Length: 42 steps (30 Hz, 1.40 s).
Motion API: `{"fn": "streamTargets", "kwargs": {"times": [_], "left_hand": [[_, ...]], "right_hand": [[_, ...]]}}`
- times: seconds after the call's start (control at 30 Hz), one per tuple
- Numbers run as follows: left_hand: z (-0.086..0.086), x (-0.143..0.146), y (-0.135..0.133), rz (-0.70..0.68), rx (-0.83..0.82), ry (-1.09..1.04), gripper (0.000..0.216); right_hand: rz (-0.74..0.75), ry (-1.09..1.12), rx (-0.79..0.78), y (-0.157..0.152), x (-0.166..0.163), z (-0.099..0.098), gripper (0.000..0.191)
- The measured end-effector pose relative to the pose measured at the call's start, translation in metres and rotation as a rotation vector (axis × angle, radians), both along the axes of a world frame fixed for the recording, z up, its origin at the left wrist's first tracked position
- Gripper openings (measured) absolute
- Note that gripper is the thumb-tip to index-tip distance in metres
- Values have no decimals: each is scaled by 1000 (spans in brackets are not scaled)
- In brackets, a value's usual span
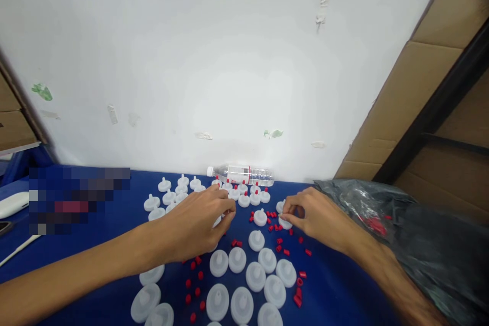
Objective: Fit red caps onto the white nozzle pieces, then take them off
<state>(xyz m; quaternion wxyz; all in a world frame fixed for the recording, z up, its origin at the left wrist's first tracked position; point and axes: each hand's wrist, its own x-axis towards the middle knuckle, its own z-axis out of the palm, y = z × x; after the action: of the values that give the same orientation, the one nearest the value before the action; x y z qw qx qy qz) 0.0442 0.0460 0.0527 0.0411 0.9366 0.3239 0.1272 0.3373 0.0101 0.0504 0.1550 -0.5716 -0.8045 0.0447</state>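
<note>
Many white round spouted caps [256,240] and small red tip caps [286,252] lie over the blue table. My left hand [200,216] is closed above the middle of the spread, thumb and fingertips together. A white spouted cap [217,221] shows partly beneath its fingers; whatever they hold is hidden. On the right, my right hand [315,214] pinches at the spout of a white spouted cap [286,222]. Another spouted cap [280,207] is partly covered by its fingers. Behind my hands, a cluster of spouted caps [243,200] carries red tips.
A clear plastic bottle [260,176] lies along the wall. Dark grey plastic bags [428,234] occupy the right side, with a clear bag of red pieces [372,219] on them. Cardboard [385,107] stands at right. A white device [15,205] lies at far left.
</note>
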Motion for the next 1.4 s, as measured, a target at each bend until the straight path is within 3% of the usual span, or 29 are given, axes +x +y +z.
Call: {"fn": "streamTargets", "kwargs": {"times": [0.23,0.37,0.5,0.67,0.8,1.03,1.2,1.4], "left_hand": [[-1,0,0,-5,13,14,26],[-2,-1,0,-7,24,10,25],[-3,-1,1,-17,50,-1,25],[-3,0,2,-16,62,7,26],[1,0,2,-11,66,21,25],[1,-1,6,4,95,47,25],[-7,-4,24,71,195,114,26],[-11,-6,35,128,185,167,23]], "right_hand": [[-2,7,-39,3,4,-3,18],[-30,25,49,3,4,-6,26],[85,89,183,1,-12,-14,24],[182,93,195,3,-34,-29,17],[123,116,263,5,-34,-31,15],[-86,60,400,8,0,-11,15],[-174,-58,367,14,27,-8,14],[-195,-111,264,18,34,-18,13]]}}
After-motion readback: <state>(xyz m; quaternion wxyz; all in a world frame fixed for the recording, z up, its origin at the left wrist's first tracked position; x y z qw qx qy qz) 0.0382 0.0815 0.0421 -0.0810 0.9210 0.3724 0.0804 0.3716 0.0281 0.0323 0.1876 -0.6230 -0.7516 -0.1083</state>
